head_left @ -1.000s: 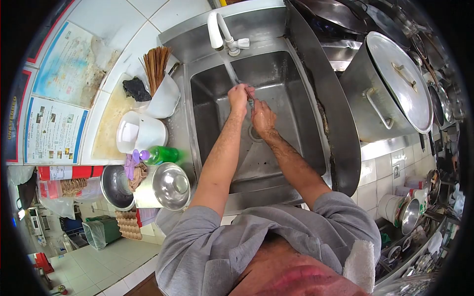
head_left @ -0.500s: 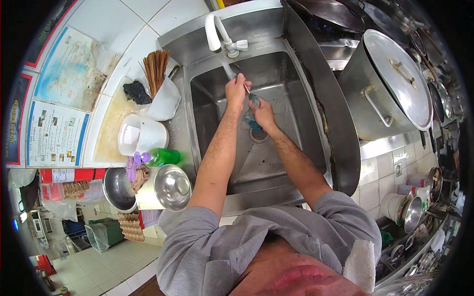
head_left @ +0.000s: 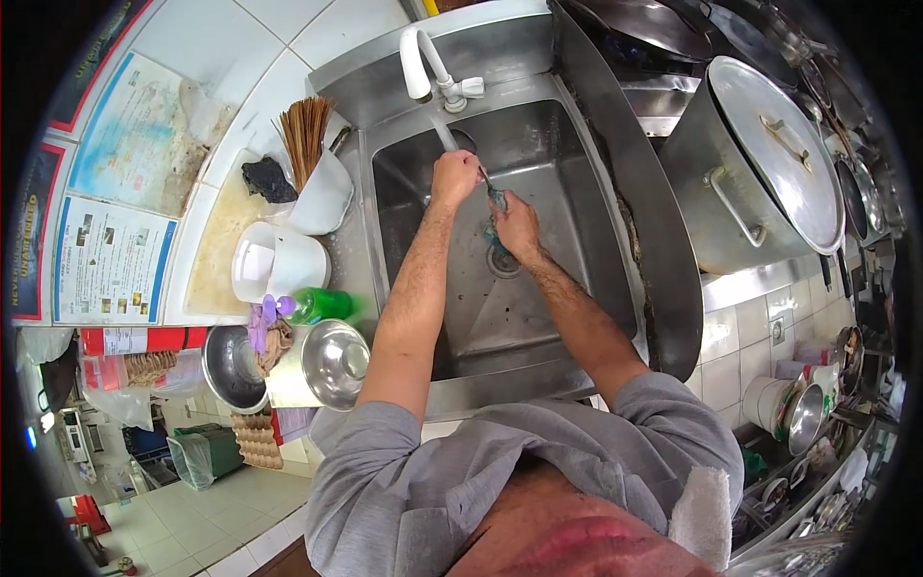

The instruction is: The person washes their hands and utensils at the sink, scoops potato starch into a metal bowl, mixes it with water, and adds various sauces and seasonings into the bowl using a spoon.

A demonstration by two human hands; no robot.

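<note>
Our left hand (head_left: 455, 177) has shifted slightly toward the sink's (head_left: 548, 178) left edge, gripping a thin utensil (head_left: 487, 182) nearer the far edge; our right hand (head_left: 517, 224) clutches a scrubber (head_left: 493, 234); wetness could cause slipping.

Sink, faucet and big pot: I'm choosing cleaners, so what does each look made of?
Sink: probably stainless steel; grey, brushed-looking, with soft reflections.
Faucet: glossy white, perhaps plastic, though coated metal could look alike.
Pot: likely aluminium; pale, dull silver with a hazy sheen, but steel can't be ruled out.
</note>
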